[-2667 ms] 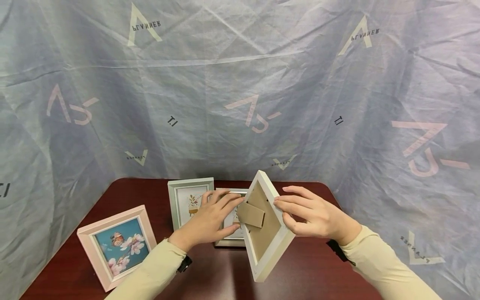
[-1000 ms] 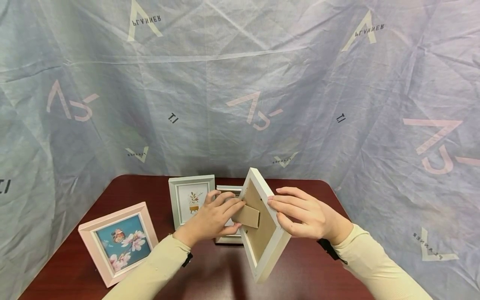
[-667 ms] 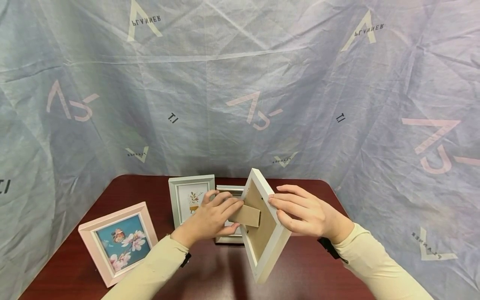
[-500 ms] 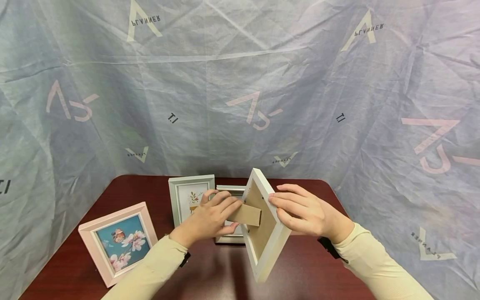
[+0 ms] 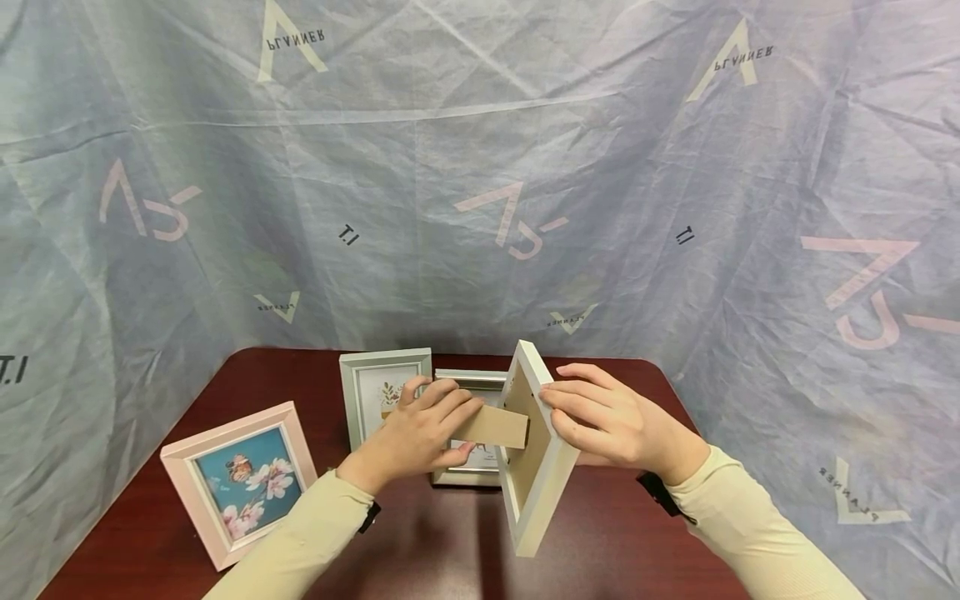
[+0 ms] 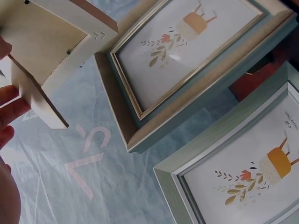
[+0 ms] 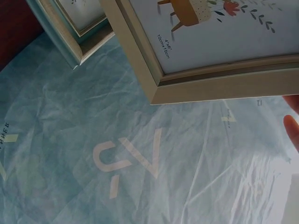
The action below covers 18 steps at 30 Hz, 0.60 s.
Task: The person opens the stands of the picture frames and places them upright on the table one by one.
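Note:
A white picture frame [image 5: 549, 492] is held above the table, its brown back turned towards my left side. My right hand [image 5: 626, 421] grips its right edge, thumb and fingers on either side of the rim. From the back, the stand flap [image 5: 495, 427] sticks out at a wide angle. My left hand [image 5: 416, 429] pinches the flap's free end; in the left wrist view its fingers [image 6: 11, 112] close on the thin board [image 6: 39, 100]. The right wrist view shows the frame's front [image 7: 233, 86], with a flower-pot print behind the pane.
A pink frame [image 5: 180, 483] with a butterfly picture stands at the left. Behind my left hand stand a pale green frame [image 5: 348, 400] and a silver-edged frame [image 5: 468, 477], partly covered. The dark red table [image 5: 420, 542] is backed by grey cloth [image 5: 420, 275].
The stand flap has swung further out from the frame's back with my left hand pinching it. The white frame has turned more edge-on in my right hand.

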Available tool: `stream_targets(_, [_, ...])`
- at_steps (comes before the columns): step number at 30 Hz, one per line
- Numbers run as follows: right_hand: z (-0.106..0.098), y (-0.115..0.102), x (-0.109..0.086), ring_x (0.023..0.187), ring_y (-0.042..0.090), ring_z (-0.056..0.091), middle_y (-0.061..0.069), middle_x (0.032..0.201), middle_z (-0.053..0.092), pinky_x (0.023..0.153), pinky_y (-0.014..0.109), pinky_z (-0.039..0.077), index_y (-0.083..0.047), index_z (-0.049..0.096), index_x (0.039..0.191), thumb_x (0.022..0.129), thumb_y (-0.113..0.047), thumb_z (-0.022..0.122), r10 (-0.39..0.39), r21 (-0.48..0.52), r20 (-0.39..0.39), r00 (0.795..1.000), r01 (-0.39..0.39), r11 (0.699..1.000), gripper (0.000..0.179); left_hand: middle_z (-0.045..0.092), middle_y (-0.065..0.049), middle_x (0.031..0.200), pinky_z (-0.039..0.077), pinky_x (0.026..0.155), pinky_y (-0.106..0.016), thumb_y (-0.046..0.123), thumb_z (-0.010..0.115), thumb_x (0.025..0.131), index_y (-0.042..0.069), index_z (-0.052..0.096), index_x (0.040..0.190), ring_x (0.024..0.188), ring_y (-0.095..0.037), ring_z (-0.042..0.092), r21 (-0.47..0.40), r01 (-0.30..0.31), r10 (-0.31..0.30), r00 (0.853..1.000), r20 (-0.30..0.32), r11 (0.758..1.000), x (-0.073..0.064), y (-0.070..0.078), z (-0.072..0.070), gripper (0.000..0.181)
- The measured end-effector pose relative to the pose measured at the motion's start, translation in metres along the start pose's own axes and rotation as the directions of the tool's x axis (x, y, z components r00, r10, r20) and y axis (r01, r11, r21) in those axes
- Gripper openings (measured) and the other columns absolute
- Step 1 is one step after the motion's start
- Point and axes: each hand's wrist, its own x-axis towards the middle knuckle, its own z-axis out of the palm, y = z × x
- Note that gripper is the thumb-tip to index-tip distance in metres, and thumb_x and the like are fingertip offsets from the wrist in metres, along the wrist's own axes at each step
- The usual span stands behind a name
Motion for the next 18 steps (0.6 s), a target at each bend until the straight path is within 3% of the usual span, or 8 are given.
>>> stream_targets(18, [0.001,0.0046,0.0078,0.077,0.029,0.069,0.021,0.085,0.068,0.067,0.051,0.055,0.004,0.059,0.08,0.099,-0.011,0.058,-0.005,-0.053,-0.033,0.999,0.003,0.999,0.024,0.061,-0.004,0.117,0.026,0.093,-0.051,0.043,0.041,0.096,0.009,0.061,0.128,0.111,-0.025,0.05,-0.042,0.068,-0.067,0.997,0.029,0.997,0.0008,-0.001,0.0004,0.051])
